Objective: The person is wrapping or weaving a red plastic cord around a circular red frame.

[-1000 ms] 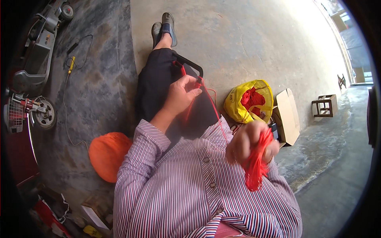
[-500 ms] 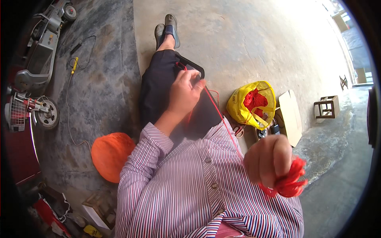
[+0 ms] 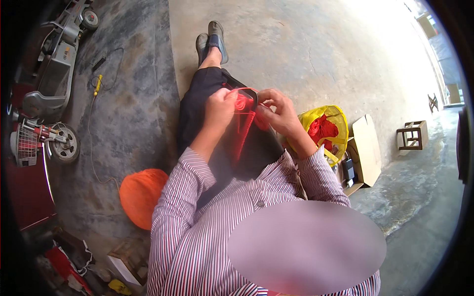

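On my lap lies a dark frame [image 3: 253, 94] with a rounded black edge. My left hand [image 3: 219, 106] is closed at its left side, pinching red cord [image 3: 240, 102] that shows as a small bunch beside the fingers. My right hand [image 3: 279, 111] sits at the frame's right side with fingers bent around more of the red cord; part of that bundle is hidden by the hand. A strand arcs over the frame's edge between both hands. Below them a row of red cord [image 3: 242, 138] slants down across the dark surface.
To the right stand a yellow bag [image 3: 338, 123] of red cord and an open cardboard box [image 3: 369, 153]. A small wooden stool [image 3: 412, 135] is farther right. An orange round seat [image 3: 143, 197] lies at left, near a cable with a yellow-handled end [image 3: 98, 85]. A scooter [image 3: 59, 64] stands far left.
My right hand has come from the lower right, where it held the red bundle pulled out, up to the frame beside my left hand. The long taut strand has slackened into a short arc.
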Demonstrator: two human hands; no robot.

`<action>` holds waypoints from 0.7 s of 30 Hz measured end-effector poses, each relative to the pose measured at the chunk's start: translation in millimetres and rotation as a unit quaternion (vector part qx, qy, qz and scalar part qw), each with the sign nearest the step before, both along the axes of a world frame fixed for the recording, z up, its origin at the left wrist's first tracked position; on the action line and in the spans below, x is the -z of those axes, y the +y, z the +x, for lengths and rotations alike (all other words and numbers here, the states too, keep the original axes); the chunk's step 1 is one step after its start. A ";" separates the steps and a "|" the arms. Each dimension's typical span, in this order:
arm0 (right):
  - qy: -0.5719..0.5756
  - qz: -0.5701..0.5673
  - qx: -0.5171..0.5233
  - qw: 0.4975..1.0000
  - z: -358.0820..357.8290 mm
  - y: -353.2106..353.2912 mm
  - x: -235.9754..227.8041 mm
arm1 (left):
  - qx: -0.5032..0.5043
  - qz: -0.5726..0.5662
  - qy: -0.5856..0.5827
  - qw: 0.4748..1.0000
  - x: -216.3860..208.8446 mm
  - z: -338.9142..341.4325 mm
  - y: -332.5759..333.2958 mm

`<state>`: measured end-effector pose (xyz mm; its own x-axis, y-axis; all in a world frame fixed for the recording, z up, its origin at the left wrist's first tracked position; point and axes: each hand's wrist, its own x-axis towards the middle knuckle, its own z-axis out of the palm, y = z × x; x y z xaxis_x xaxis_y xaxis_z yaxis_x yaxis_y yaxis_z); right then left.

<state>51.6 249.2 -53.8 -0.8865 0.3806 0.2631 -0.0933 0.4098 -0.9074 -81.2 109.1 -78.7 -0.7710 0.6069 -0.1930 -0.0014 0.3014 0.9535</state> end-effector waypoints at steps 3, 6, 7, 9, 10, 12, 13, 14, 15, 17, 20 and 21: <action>0.016 0.067 0.043 0.997 10.4 -11.7 -35.4 | -0.043 0.117 -0.177 0.976 -65.8 24.0 -6.5; 0.082 0.124 0.000 0.989 14.9 -12.7 -30.6 | 0.028 0.192 -0.334 0.922 -93.3 40.2 -3.8; 0.087 0.059 0.026 0.994 19.1 -13.1 -32.5 | 0.037 0.189 -0.313 0.930 -97.7 40.0 -2.5; 0.116 -0.208 0.041 0.970 38.6 -9.5 -46.9 | 0.037 0.182 -0.293 0.938 -87.7 32.7 -2.2; 0.134 -0.461 0.056 0.875 51.5 -5.0 -55.8 | 0.039 0.173 -0.275 0.945 -79.9 27.9 -1.8; 0.180 -0.473 0.049 0.861 83.1 9.9 -67.7 | 0.040 0.139 -0.275 0.950 -58.5 19.6 -0.7; 0.190 -0.517 0.006 0.835 97.7 11.2 -77.5 | 0.038 0.102 -0.275 0.955 -52.7 17.0 -0.6; 0.199 -0.557 -0.037 0.805 113.3 9.7 -86.3 | 0.038 0.103 -0.275 0.955 -52.1 16.9 0.6; 0.167 -0.561 -0.010 0.811 128.0 6.3 -91.6 | 0.040 0.087 -0.299 0.949 -52.7 17.7 1.4; 0.127 -0.516 0.024 0.847 152.5 -9.6 -93.9 | 0.045 0.073 -0.325 0.942 -51.6 18.0 5.8; 0.001 -0.447 0.109 0.888 179.7 -12.1 -79.6 | 0.022 0.062 -0.377 0.924 -48.3 17.8 5.3; -0.086 -0.417 0.164 0.890 184.8 -10.4 -67.7 | 0.015 0.069 -0.391 0.917 -44.8 18.8 3.7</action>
